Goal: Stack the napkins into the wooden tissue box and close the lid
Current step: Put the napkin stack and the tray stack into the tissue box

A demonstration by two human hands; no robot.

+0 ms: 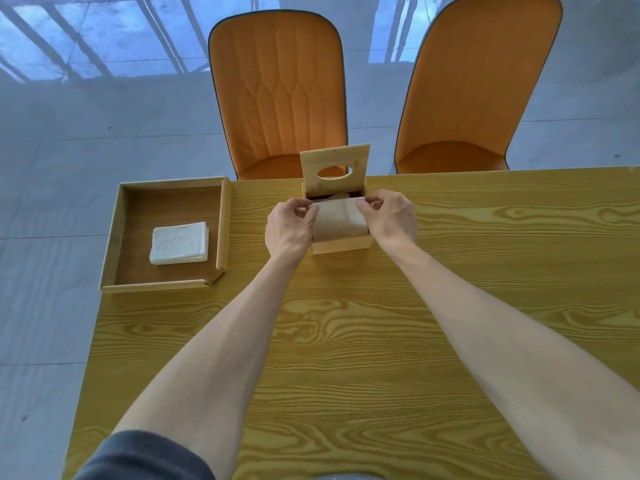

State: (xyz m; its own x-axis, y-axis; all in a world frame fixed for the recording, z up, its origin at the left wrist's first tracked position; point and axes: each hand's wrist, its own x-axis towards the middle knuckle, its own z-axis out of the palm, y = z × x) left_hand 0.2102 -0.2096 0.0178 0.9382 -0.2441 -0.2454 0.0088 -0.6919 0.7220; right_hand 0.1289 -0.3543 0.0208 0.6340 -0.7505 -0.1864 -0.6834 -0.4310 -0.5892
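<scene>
The wooden tissue box (341,244) stands near the table's far edge, its lid (335,166) with an oval slot tipped up at the back. A folded napkin (341,218) hangs over the box's front opening. My left hand (289,228) pinches its left top corner and my right hand (391,216) pinches its right top corner. More napkin shows inside the box behind it. A stack of white napkins (180,242) lies in the wooden tray (117,233) to the left.
The tray overhangs the left edge of the yellow wood-grain table (346,341). Two orange chairs (280,95) (474,91) stand beyond the far edge. Grey tiled floor lies to the left.
</scene>
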